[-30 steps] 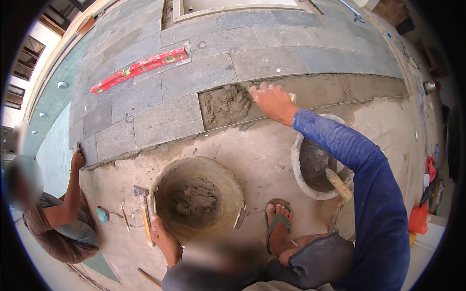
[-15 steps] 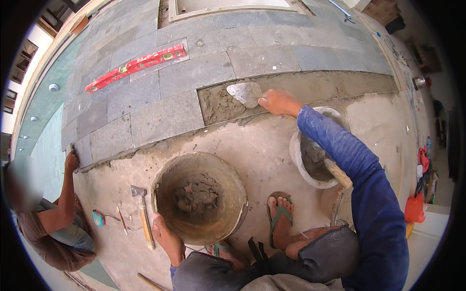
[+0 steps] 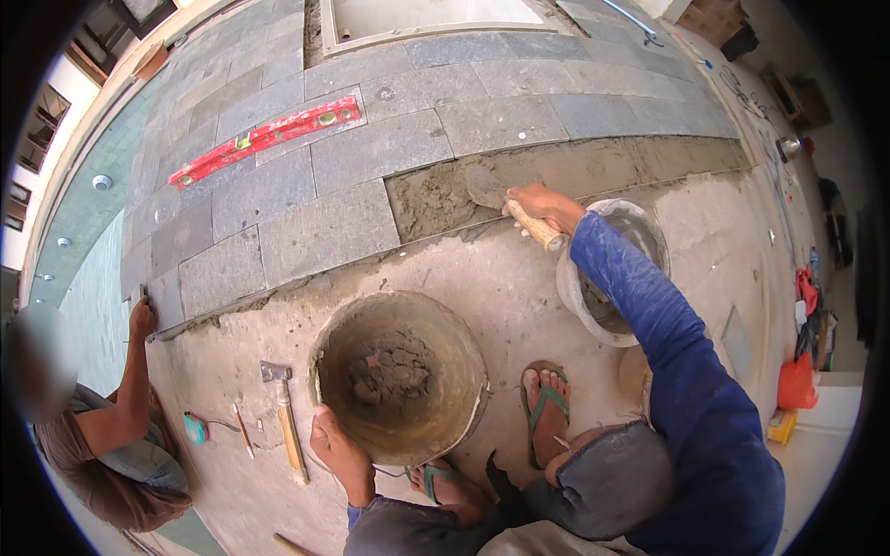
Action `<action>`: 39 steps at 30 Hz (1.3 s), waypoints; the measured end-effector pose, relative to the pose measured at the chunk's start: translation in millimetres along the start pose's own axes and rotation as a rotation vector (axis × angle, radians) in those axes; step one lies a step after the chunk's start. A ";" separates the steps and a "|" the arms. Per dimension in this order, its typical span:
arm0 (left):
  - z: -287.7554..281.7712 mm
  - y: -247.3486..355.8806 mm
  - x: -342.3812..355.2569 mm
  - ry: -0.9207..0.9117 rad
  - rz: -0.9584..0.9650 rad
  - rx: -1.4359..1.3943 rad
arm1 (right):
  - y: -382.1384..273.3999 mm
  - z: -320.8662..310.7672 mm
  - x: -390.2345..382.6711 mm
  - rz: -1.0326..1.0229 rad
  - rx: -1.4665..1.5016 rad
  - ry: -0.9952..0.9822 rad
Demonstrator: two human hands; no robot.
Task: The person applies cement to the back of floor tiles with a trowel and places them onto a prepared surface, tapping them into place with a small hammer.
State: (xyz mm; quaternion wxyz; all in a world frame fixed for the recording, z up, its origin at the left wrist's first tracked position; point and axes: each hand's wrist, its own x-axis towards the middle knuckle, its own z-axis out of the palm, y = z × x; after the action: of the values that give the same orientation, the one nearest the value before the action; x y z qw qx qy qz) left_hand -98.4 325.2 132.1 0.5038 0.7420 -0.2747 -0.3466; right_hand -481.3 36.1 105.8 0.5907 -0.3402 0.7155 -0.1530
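Observation:
A trowel [image 3: 535, 226] is in the closed grip of my right hand [image 3: 549, 208], its wooden handle pointing back toward me. Its mortar-coated blade lies at the wet mortar bed [image 3: 431, 198], just right of the last laid grey stone tile [image 3: 326, 232]; the blade's edge blends with the mortar. Nearer me, my left hand [image 3: 341, 450] grips the near-left rim of a round mortar tub [image 3: 451, 371], which is tilted. A lump of grey mortar [image 3: 391, 367] sits inside the tub. A taut string seems to run along the near edge of the bed.
A second bucket [image 3: 567, 278] stands under my right forearm. Left of the tub lie a hammer [image 3: 286, 417], a pencil-like stick [image 3: 243, 431] and a teal tape measure [image 3: 195, 428]. A red spirit level [image 3: 269, 139] rests on the tiles. Another person [image 3: 102, 445] crouches at far left.
My right hand has turned the trowel over: the pale blade face no longer shows, and the handle now does. My left hand stays on the tub rim. The whole view has shifted slightly.

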 end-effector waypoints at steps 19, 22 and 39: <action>-5.5 5.9 0.0 0.060 -0.034 0.008 | -93.6 3.5 -9.7 -0.276 -0.999 -0.050; -0.5 4.7 -6.8 0.070 -0.021 0.068 | -65.9 -15.2 -12.4 -0.269 -0.901 -0.113; 14.7 18.9 -9.0 0.009 -0.034 0.050 | -59.5 -18.2 26.9 -0.178 -0.748 -0.053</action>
State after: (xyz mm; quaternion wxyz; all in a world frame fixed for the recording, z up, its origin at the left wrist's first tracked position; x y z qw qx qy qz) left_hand -116.6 317.3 148.3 0.4802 0.7605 -0.2684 -0.3449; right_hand -482.3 -28.1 127.4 0.4285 -0.5967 0.6741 0.0769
